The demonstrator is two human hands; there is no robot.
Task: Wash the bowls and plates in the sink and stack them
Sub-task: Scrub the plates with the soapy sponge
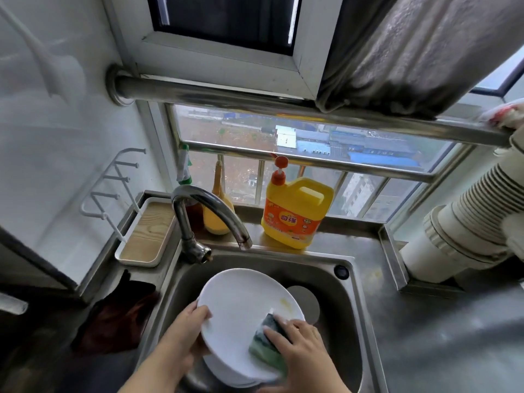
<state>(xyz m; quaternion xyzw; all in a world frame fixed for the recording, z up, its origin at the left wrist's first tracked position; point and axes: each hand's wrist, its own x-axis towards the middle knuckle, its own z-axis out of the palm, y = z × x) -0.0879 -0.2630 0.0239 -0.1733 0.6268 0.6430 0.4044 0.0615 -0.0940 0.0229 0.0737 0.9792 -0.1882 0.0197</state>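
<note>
A white plate (241, 304) is held tilted over the steel sink (350, 316). My left hand (188, 321) grips its left rim, thumb on the face. My right hand (300, 340) holds a green sponge (268, 340) against the plate's lower right part. A yellow smear sits on the plate above the sponge. More white dishes (226, 373) lie stacked under the plate at the sink's near side, mostly hidden.
The faucet (209, 208) arches over the sink's back left. A yellow detergent bottle (295, 212) stands on the ledge behind. A wooden-bottomed tray (147, 234) sits left, a dark cloth (119, 316) below it. Steel counter (439, 321) extends right; a white pipe (459, 231) stands beyond.
</note>
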